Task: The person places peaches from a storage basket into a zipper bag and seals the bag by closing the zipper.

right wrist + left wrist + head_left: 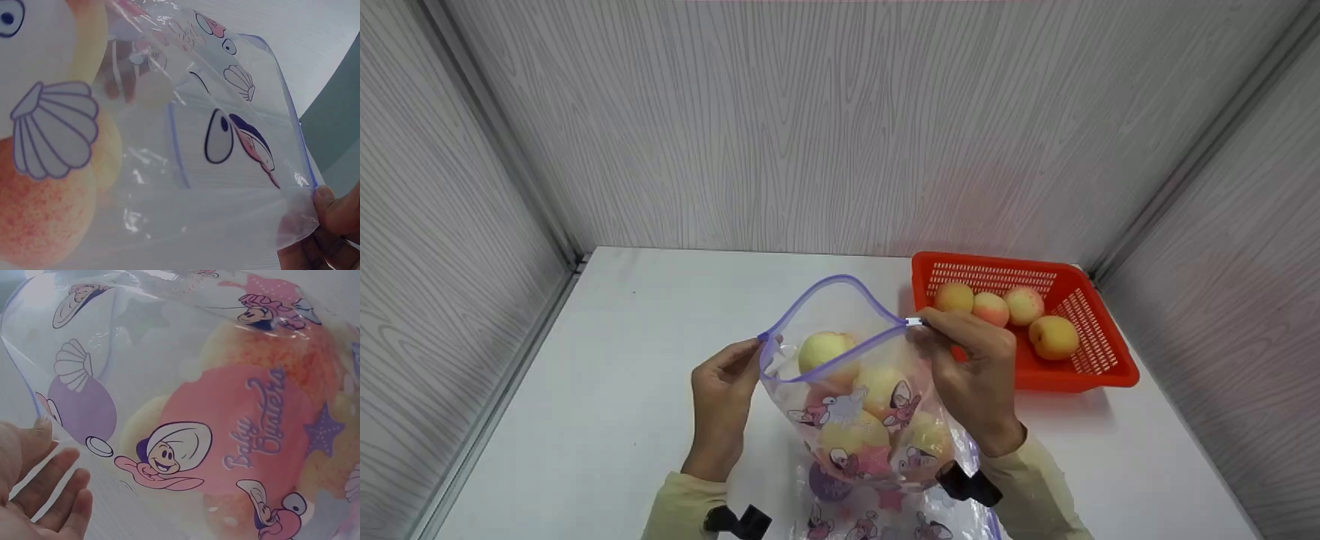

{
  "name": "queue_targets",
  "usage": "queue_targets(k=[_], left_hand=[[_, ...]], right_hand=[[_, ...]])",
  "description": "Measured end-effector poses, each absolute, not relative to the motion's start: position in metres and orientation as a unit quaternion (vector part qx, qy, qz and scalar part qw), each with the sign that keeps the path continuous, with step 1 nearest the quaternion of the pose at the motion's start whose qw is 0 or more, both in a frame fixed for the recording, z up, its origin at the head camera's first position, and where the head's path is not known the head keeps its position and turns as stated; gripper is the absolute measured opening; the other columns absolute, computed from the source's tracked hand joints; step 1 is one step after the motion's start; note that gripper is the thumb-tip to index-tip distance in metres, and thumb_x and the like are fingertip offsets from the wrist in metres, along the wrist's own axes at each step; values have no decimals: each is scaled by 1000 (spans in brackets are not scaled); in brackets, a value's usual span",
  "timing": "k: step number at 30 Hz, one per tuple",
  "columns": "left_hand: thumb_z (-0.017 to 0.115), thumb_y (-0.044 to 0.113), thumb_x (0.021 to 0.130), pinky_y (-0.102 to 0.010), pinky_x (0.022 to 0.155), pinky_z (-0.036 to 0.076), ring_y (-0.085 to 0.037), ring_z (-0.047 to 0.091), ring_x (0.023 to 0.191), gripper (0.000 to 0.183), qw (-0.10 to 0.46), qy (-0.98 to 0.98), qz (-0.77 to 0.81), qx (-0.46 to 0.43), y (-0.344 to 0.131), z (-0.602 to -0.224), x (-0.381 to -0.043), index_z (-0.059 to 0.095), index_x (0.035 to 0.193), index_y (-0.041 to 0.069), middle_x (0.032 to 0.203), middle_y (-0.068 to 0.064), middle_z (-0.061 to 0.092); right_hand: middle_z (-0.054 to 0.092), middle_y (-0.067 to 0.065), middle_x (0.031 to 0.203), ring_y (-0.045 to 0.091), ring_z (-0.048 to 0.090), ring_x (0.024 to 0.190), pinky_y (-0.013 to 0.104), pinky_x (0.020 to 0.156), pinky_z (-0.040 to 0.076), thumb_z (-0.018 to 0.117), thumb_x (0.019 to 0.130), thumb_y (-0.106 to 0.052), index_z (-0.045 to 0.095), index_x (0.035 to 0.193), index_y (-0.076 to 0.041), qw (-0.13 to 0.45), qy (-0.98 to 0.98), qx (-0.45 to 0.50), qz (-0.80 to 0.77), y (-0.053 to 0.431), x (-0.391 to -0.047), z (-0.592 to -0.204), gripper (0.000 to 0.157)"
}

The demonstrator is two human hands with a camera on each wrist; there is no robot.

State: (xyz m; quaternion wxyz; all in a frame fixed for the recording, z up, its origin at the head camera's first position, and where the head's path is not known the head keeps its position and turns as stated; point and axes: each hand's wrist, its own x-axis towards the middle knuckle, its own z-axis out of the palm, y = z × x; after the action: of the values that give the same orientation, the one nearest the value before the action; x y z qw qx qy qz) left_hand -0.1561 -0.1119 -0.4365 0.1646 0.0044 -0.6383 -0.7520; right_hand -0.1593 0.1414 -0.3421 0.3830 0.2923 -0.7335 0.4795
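A clear zip bag (840, 405) printed with pink and purple cartoons holds several peaches (855, 439). Its purple-edged mouth gapes wide between my hands. My left hand (725, 401) pinches the left corner of the mouth between thumb and fingers; the left wrist view has the thumb at the bag's edge and the other fingers loosely bent. At the opposite corner, beside the white zip slider (913, 322), my right hand (975, 367) grips the rim. In the right wrist view the right thumb (336, 211) presses the film by the purple strip, and peaches show through the plastic.
A red plastic basket (1121, 367) stands at the back right with several peaches (1054, 337) in it. Under the held bag, near the front edge, another printed zip bag (862, 517) lies flat on the white table (607, 390). Wood-grain panels (780, 127) enclose the back and sides.
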Motion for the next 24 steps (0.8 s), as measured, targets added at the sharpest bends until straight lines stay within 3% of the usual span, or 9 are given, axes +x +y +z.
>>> queue_targets(k=[4,9,18,24], left_hand=[[70,22,86,-32,90,52,-26,64,95,23,213,-643,-736,-5,-113,-427,-152,71,98,3,96,-12,68],[67,17,88,-30,90,52,-26,65,92,20,252,-645,-721,-31,-121,-413,-141,68,96,-1,94,-15,68],[64,8,90,-25,84,53,-23,64,87,13,269,-668,-691,-61,-132,-404,-131,65,97,-3,91,-16,64],[64,9,90,-25,80,54,-22,65,86,12,267,-695,-666,-45,-140,-412,-131,66,99,1,92,-10,66]], right_hand=[[69,10,79,13,61,66,23,69,57,68,75,17,72,89,6,367,-722,285,513,151,-160,-347,18],[68,11,79,14,63,68,26,70,58,65,78,17,70,92,8,347,-705,272,555,169,-162,-360,17],[66,16,80,17,63,70,25,74,57,61,80,20,68,94,14,302,-674,247,627,193,-163,-387,17],[64,19,75,16,60,69,20,70,55,62,77,23,66,90,18,314,-676,254,617,195,-162,-391,15]])
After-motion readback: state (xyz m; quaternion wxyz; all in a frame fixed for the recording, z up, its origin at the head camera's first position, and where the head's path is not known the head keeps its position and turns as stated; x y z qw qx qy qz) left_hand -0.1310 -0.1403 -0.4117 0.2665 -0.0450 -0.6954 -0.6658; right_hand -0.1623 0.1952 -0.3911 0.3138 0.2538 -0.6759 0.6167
